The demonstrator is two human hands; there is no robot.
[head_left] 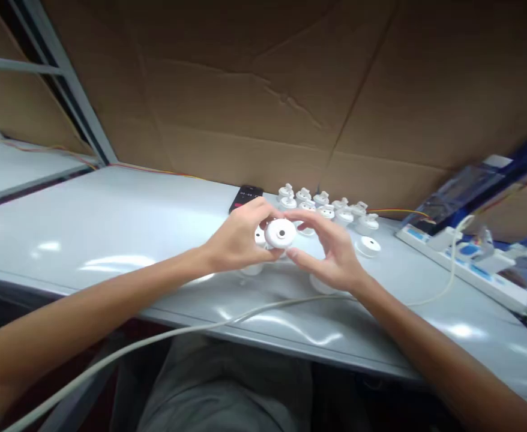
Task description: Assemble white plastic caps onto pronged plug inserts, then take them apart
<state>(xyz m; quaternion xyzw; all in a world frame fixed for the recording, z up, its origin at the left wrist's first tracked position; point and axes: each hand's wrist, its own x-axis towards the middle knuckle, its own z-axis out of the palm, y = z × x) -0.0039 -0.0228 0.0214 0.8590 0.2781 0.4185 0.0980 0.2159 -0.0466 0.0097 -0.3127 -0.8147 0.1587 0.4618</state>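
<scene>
Between my two hands is a round white device [281, 233] with a small dark hole in the middle of its face. The fingers of my left hand [245, 234] are closed on it from the left. My right hand [331, 249] curves around its right side, with thumb and index finger at its edge. Another white piece [259, 236] with a dark spot shows just left of it, partly hidden by my left hand. Behind my hands stand several white round devices [325, 211] in rows. One more white device [368, 246] lies right of my right hand.
A black phone [246, 197] lies behind my left hand on the grey table [87, 222]. A white power strip [466, 264] with plugs lies at the right. A white cable [227, 322] crosses the table's front edge and passes under my right forearm. Brown cardboard [245, 90] stands behind.
</scene>
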